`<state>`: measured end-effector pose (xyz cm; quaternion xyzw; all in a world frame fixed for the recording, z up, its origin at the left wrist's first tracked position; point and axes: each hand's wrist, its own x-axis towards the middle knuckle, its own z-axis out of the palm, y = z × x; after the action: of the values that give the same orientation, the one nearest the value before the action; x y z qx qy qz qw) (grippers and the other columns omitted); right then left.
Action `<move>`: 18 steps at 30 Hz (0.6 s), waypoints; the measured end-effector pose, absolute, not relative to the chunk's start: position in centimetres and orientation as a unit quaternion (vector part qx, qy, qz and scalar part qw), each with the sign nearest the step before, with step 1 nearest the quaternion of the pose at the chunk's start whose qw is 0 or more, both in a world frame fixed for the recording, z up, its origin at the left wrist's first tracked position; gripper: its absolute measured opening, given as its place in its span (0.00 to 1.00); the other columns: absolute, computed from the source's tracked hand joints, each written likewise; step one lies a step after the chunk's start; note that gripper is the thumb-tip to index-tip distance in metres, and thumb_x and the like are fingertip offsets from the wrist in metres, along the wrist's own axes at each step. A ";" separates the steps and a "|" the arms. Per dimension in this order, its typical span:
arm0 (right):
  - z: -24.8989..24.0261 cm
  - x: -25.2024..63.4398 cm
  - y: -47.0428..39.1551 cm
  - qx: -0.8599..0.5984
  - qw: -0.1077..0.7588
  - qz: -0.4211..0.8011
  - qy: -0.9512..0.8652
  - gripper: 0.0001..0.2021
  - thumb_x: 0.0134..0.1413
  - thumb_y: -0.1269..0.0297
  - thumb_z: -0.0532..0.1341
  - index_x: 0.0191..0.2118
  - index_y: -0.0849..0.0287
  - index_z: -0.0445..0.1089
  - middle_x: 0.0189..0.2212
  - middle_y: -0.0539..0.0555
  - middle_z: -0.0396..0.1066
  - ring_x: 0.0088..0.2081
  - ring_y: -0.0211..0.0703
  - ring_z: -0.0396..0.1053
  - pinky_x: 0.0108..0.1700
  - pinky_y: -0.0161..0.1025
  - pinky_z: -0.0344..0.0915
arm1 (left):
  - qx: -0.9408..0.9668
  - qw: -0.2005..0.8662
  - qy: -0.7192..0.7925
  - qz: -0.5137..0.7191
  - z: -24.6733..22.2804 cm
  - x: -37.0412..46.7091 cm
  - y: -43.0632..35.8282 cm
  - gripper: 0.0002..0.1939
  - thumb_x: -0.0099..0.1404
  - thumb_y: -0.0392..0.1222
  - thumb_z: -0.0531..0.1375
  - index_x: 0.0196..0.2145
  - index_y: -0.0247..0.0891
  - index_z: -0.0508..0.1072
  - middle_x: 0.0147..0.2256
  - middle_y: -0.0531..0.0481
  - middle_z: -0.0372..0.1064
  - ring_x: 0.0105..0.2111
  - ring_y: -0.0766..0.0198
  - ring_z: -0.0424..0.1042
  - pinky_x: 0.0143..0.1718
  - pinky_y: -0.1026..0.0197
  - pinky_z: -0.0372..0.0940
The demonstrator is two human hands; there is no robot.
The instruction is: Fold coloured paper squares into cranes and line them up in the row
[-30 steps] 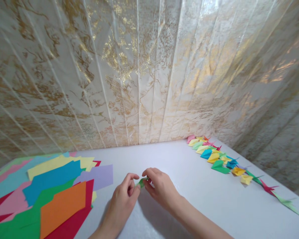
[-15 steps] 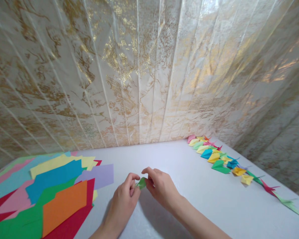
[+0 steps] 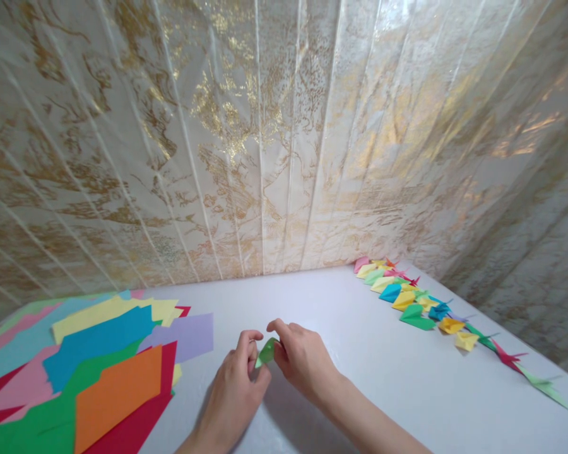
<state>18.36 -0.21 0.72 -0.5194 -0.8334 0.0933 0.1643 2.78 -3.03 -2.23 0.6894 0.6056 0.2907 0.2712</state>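
A small folded piece of green paper (image 3: 266,353) is held just above the white table, between my two hands. My right hand (image 3: 305,356) pinches its right end between thumb and curled forefinger. At the paper's left end is my left hand (image 3: 239,378), its thumb parted from the bent fingers. The paper's lower left tip lies right beside those fingers; whether they touch it is hard to make out.
Overlapping sheets of coloured paper, an orange sheet (image 3: 118,394) among them, cover the left of the white table (image 3: 312,296). Rows of folded paper pieces, including a green one (image 3: 417,317) and a red crane (image 3: 506,355), line the right side. A gold-patterned curtain (image 3: 246,157) hangs behind.
My left thumb has moved down, away from the forefinger, and more of the green paper shows. My right hand keeps its pinch. The view has shifted slightly.
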 end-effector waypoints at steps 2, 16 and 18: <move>0.8 18.5 -0.2 -0.526 0.164 0.092 -0.830 0.17 0.58 0.76 0.54 0.51 0.57 0.66 0.37 0.55 0.78 0.38 0.45 0.76 0.34 0.34 0.59 | 0.692 0.265 0.605 0.292 -2.2 3.0 -3.2 0.18 0.59 0.36 0.50 0.48 0.43 0.60 0.27 0.58 0.54 0.30 0.58 0.64 0.35 0.60 0.59; 3.0 29.5 -1.8 -0.612 0.076 0.100 -0.781 0.08 0.54 0.76 0.57 0.33 0.56 0.72 0.30 0.55 0.78 0.32 0.47 0.75 0.32 0.36 0.58 | 0.713 0.244 0.590 0.291 -2.8 2.5 -3.6 0.13 0.66 0.51 0.52 0.46 0.43 0.62 0.25 0.59 0.55 0.28 0.59 0.64 0.34 0.59 0.61; 3.6 35.0 -2.8 -0.650 0.046 0.089 -0.753 0.08 0.54 0.74 0.57 0.30 0.54 0.71 0.26 0.52 0.76 0.28 0.46 0.72 0.30 0.36 0.56 | 0.715 0.246 0.589 0.286 -2.8 2.6 -3.5 0.12 0.66 0.50 0.52 0.44 0.44 0.63 0.24 0.59 0.55 0.28 0.59 0.64 0.34 0.59 0.61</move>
<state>34.98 -2.81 3.57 -0.6499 -0.7534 0.0890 0.0462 2.61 -3.55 -2.81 0.7148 0.5887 0.2865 0.2459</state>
